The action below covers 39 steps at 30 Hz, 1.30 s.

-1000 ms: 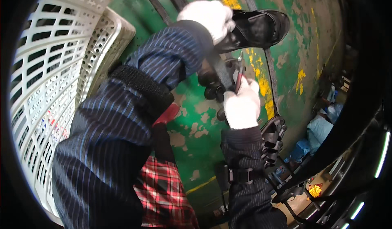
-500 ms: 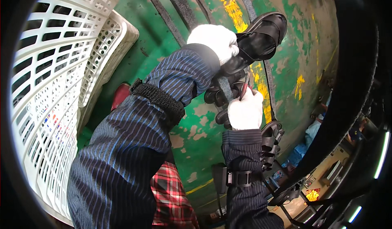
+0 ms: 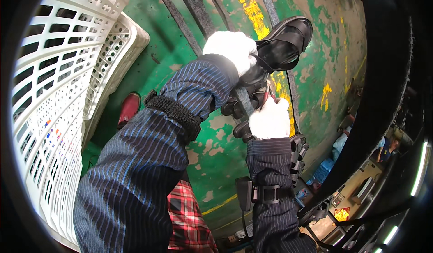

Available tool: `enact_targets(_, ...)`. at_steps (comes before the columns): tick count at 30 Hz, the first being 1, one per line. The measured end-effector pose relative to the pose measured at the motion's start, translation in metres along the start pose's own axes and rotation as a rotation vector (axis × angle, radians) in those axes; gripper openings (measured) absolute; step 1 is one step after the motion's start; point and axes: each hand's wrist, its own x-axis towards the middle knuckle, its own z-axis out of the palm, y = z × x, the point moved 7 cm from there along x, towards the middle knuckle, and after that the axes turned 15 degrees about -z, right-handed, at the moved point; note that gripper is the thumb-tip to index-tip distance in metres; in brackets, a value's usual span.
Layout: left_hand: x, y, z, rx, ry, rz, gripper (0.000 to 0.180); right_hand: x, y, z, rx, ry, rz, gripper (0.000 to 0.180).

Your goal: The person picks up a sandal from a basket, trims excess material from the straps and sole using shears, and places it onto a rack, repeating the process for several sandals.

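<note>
My left hand (image 3: 231, 51), in a white glove, is closed around the heel end of a black strappy sandal (image 3: 288, 43). The sandal's toe points up and to the right. Below it, my right hand (image 3: 269, 119), also gloved in white, grips a small red-handled pair of pliers (image 3: 269, 92). The pliers' tip points up at the sandal's near end; whether it touches is too small to tell. More black sandals (image 3: 241, 108) sit just left of my right hand, partly covered by a grey rack bar.
A large white plastic basket (image 3: 47, 117) stands at the left. Dark grey rack bars (image 3: 196, 9) run from the top toward my hands. Further black sandals (image 3: 298, 154) are beside my right wrist. A dark red shoe (image 3: 130, 108) is on the worn green floor (image 3: 212, 154).
The view has shifted slightly, and both hands and the sandal appear a little further left. The pliers' red handles now show more clearly above my right hand. Both grips stay the same.
</note>
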Motion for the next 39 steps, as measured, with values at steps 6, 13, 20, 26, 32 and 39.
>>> enact_targets(6, 0.000, 0.003, 0.001, 0.039, 0.008, -0.037, 0.020, -0.002, 0.000, -0.005, -0.020, 0.100, -0.136, 0.025)
enact_targets(13, -0.002, 0.002, 0.002, 0.035, 0.017, -0.057, 0.019, 0.002, -0.004, -0.008, 0.025, 0.067, -0.233, 0.022)
enact_targets(20, -0.016, 0.006, 0.000, -0.058, 0.005, -0.080, 0.022, 0.025, 0.008, 0.004, 0.198, -0.164, -0.053, 0.028)
enact_targets(26, -0.010, 0.009, 0.008, -0.030, 0.063, -0.122, 0.021, 0.005, -0.022, -0.015, 0.294, -0.063, -0.390, 0.020)
enact_targets(32, -0.010, -0.009, 0.003, -0.107, 0.149, -0.096, 0.023, -0.070, 0.026, 0.040, 1.047, 0.046, 0.159, 0.024)
enact_targets(39, -0.012, -0.008, 0.001, -0.185, 0.187, 0.071, 0.034, -0.240, 0.079, 0.086, 1.382, 0.067, 0.707, 0.025)
